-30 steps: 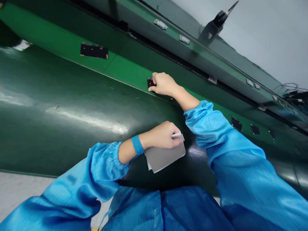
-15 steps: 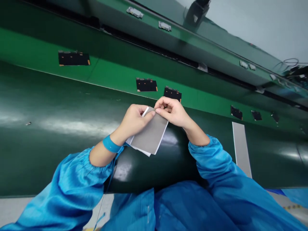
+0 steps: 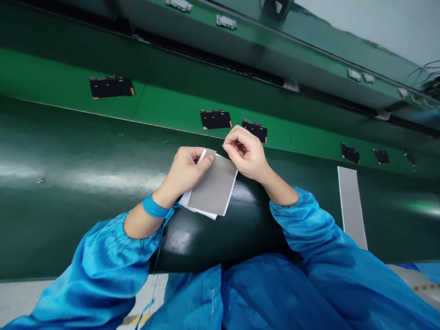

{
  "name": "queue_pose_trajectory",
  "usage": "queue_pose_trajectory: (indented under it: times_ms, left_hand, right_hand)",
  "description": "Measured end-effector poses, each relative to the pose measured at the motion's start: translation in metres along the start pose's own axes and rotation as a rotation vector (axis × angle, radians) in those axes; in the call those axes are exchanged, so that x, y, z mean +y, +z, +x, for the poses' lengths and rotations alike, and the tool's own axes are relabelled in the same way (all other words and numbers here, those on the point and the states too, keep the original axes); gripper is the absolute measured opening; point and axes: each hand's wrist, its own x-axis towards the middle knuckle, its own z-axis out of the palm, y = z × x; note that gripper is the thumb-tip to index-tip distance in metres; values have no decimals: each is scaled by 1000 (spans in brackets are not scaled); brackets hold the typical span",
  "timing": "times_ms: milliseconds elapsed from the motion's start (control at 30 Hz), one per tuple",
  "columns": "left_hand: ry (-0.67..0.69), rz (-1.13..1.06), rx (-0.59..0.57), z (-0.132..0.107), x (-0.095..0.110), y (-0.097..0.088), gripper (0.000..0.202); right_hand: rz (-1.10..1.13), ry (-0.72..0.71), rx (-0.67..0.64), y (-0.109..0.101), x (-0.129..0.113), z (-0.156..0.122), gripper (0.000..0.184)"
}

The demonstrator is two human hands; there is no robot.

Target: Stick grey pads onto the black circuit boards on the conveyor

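View from above a worker's two bare hands at the centre of the frame, both arms in bright blue sleeves. The left hand (image 3: pixel 185 170), with a blue wrist band (image 3: pixel 154 207), grips a grey sheet (image 3: pixel 213 189) by its upper left edge, thumb on top; white sheets show beneath it. The sheet is held just above a glossy dark green worktop (image 3: pixel 85 183). The right hand (image 3: pixel 248 155) sits just beside the sheet's upper right corner, fingertips pinched shut on a pale sliver (image 3: pixel 225 145); I cannot tell whether it is joined to the sheet. Behind the hands a bright green conveyor belt (image 3: pixel 165 103) crosses the frame, carrying black circuit boards (image 3: pixel 215 119). A grey strip (image 3: pixel 351 206) lies on the worktop at right.
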Motion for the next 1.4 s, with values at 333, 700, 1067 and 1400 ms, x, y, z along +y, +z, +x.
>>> queue_pose_trajectory:
  times_ms: [333, 700, 1067, 1400]
  left_hand:
    - [18, 104, -29, 3, 1, 2, 35]
    - [-12, 47, -45, 2, 2, 0, 37]
    - [326, 168, -317, -15, -1, 22, 31]
    - [395, 166, -459, -18, -2, 24, 27]
  right_hand:
    - [99, 125, -120, 8, 1, -4, 23]
    - [-39, 67, -109, 7, 1, -10, 21]
    - [-25, 43, -304, 57, 63, 132, 33]
    - [-73, 100, -573, 175, 78, 222, 30]
